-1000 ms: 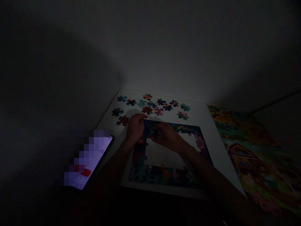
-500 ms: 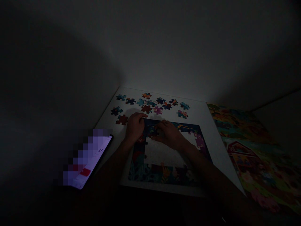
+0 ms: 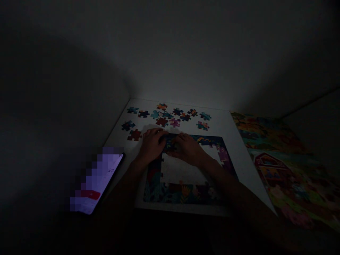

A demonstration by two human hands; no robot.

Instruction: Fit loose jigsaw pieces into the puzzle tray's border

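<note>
A partly joined jigsaw puzzle point(image 3: 225, 159) lies on the white table, its border assembled around a bare middle. My left hand point(image 3: 153, 143) is at its top left corner, fingers bent over the edge. Just right of it, my right hand point(image 3: 187, 147) is closed with the fingertips pinched on a dark blue puzzle piece point(image 3: 170, 144) in the top row. My fingers partly cover that piece, and the dim light hides how it fits its neighbours. Nearest beyond my left hand is a loose brown-red puzzle piece point(image 3: 134, 135).
Several loose puzzle pieces point(image 3: 162, 122) are spread along the far part of the white table point(image 3: 220, 122). A lit phone point(image 3: 106, 180) stands tilted at the left, partly pixelated. Colourful farm pictures point(image 3: 276, 177) lie to the right. Walls rise behind and at the left.
My left hand's fingers have shifted at the puzzle's corner, and my right hand stays close to the same spot. The view has moved slightly. The number on the phone went from 25 to 27.
</note>
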